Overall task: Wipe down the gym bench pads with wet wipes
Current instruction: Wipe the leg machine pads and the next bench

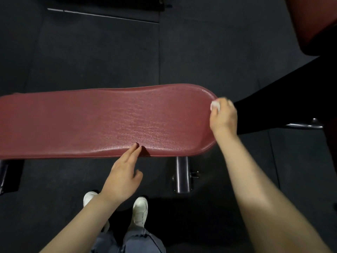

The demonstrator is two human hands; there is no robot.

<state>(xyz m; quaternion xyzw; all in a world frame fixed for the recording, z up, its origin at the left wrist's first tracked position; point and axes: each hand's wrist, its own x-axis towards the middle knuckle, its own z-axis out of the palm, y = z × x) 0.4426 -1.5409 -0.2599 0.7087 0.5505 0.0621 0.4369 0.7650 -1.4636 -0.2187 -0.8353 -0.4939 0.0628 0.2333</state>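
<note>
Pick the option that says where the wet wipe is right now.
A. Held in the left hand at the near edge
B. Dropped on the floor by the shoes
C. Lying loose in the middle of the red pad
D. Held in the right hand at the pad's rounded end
D: the right hand grips the white wet wipe against the rounded end of the red pad, while the left hand only touches the near edge with straight fingers.

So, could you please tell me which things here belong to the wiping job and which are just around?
Job: red bench pad; wet wipe in right hand; left hand touching pad edge.
Around: second red pad; bench leg; floor mats.
</note>
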